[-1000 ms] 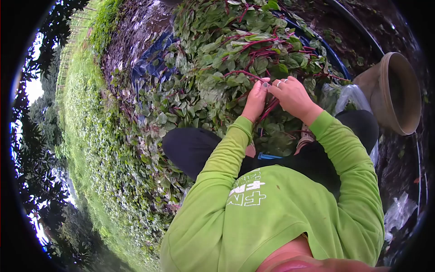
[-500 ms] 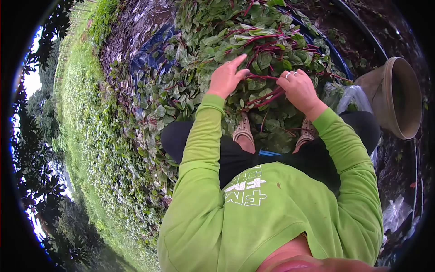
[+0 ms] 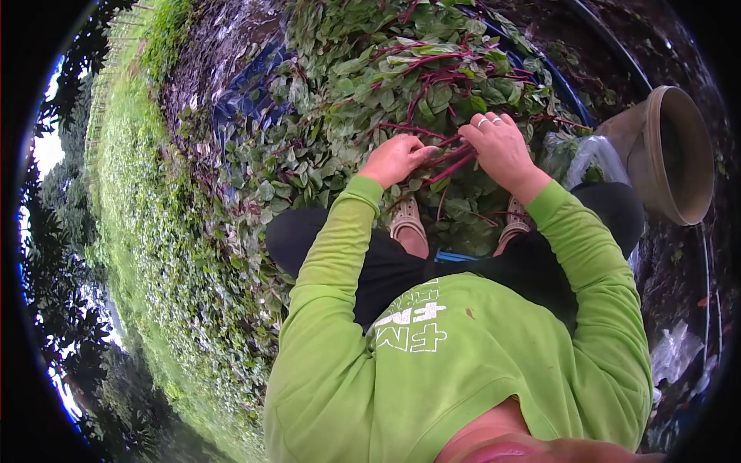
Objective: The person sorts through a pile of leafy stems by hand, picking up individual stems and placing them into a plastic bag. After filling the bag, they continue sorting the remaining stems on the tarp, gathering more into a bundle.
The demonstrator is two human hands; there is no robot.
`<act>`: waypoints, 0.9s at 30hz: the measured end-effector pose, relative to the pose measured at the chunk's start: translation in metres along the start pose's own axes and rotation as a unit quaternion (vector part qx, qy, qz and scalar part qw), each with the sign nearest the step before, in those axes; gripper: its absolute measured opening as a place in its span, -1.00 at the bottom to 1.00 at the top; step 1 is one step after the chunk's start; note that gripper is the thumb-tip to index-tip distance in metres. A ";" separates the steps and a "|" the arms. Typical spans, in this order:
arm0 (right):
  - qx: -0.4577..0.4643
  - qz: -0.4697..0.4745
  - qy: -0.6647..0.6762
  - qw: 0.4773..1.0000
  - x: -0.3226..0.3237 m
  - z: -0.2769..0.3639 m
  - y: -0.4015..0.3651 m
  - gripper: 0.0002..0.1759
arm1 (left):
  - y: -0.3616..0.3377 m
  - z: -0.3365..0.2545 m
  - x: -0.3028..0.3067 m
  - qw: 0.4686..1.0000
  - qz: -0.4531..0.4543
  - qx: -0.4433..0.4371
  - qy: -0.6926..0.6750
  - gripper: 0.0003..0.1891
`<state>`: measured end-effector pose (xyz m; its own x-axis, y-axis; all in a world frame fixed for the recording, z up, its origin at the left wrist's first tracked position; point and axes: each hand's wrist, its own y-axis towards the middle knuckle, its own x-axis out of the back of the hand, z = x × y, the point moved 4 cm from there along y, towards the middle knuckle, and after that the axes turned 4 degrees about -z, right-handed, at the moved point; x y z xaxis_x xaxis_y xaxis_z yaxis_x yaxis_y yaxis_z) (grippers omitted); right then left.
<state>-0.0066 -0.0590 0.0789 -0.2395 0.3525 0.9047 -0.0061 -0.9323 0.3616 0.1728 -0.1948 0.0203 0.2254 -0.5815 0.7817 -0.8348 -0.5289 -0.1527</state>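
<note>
Before me lies a heap of leafy greens with purple-red stems (image 3: pixel 363 100), which look like Malabar spinach. My right hand (image 3: pixel 502 150), with rings on its fingers, is closed round the ends of several red stems (image 3: pixel 451 170). Across from it, my left hand (image 3: pixel 395 160) has its fingers curled and its thumb pressed toward them at the leafy side of the same stems. What exactly lies between those left fingertips is partly hidden. More loose stems (image 3: pixel 436 65) lie crosswise on the heap just beyond both hands.
A brown bucket (image 3: pixel 644 154) lies tipped at the right, beside a clear plastic bag (image 3: pixel 590 158). Blue sheeting (image 3: pixel 251 92) shows under the heap. My clog-clad feet (image 3: pixel 407 218) stand at its near edge, with a blue object (image 3: pixel 455 256) between my legs.
My left hand has lowered a little, and its outstretched index finger has curled in toward the stems. My right hand stays on the stem ends, slightly shifted. The view has moved slightly.
</note>
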 end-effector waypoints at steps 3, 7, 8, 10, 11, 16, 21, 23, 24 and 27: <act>0.046 0.006 0.018 0.999 0.004 0.012 0.001 -0.79 | -0.005 0.007 -0.017 0.945 0.141 0.227 -0.191 -0.17; 0.083 0.005 0.024 0.996 -0.003 0.022 -0.004 -0.81 | -0.024 -0.015 -0.044 0.770 0.055 0.367 -0.519 -0.52; 0.085 0.019 0.022 0.996 -0.006 0.024 -0.006 -0.82 | -0.028 -0.021 -0.048 0.730 0.024 0.374 -0.572 -0.61; 0.081 0.037 0.019 0.996 -0.010 0.028 -0.009 -0.84 | -0.032 -0.027 -0.051 0.693 -0.014 0.379 -0.614 -0.83; 0.079 0.042 0.020 0.996 -0.012 0.029 -0.010 -0.84 | -0.030 -0.021 -0.058 0.732 -0.043 0.338 -0.590 -0.84; 0.114 0.069 0.035 0.990 -0.021 0.047 -0.014 -0.86 | -0.035 0.022 -0.081 0.868 -0.185 0.296 -0.353 -0.79; 0.141 0.093 0.050 0.984 -0.021 0.059 -0.013 -0.86 | -0.091 0.154 0.007 0.453 -0.554 0.322 -0.619 -0.74; 0.156 0.083 0.049 0.983 -0.025 0.059 -0.015 -0.88 | -0.108 0.156 0.059 0.363 -0.627 0.320 -0.610 -0.41; 0.145 0.101 0.047 0.983 -0.029 0.058 -0.015 -0.88 | -0.104 0.131 0.076 0.417 -0.633 0.353 -0.548 -0.31; 0.132 0.092 0.045 0.986 -0.039 0.053 -0.015 -0.86 | -0.071 0.121 0.079 0.681 -0.590 0.357 -0.247 -0.27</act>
<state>0.0540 -0.0543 0.0501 -0.2987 0.1585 0.9411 0.2960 -0.9221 0.2493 0.3106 -0.2779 0.0199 0.8160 0.4649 0.3436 0.4912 -0.8710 0.0120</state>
